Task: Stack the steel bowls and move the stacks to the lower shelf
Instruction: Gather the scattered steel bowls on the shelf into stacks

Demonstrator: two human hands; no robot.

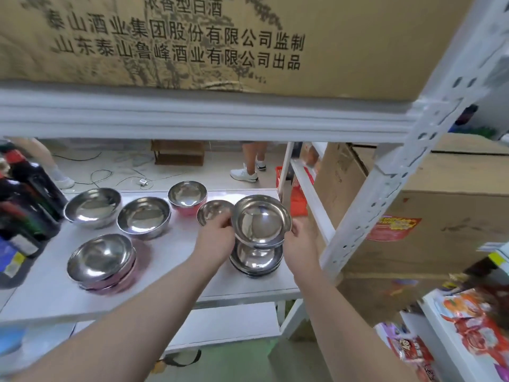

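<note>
Both hands hold one steel bowl [261, 220] tilted toward me, just above a short stack of bowls [254, 261] at the right of the white shelf [49, 293]. My left hand [217, 238] grips its left rim, my right hand [301, 244] its right rim. A small bowl [213, 212] sits just behind my left hand. Loose bowls stand further left: a far one [187, 194], a middle one [143, 216] and a wide one [93, 206]. Near the front left is a stack with pink outsides [103, 261]. The lower shelf [228, 323] shows beneath.
Dark bottles [24, 205] crowd the shelf's left end. A white perforated upright [385, 183] rises just right of my right hand, with cardboard boxes [440, 216] behind it. A printed carton [192, 37] sits on the shelf above. Another person's legs [252, 164] stand on the floor beyond.
</note>
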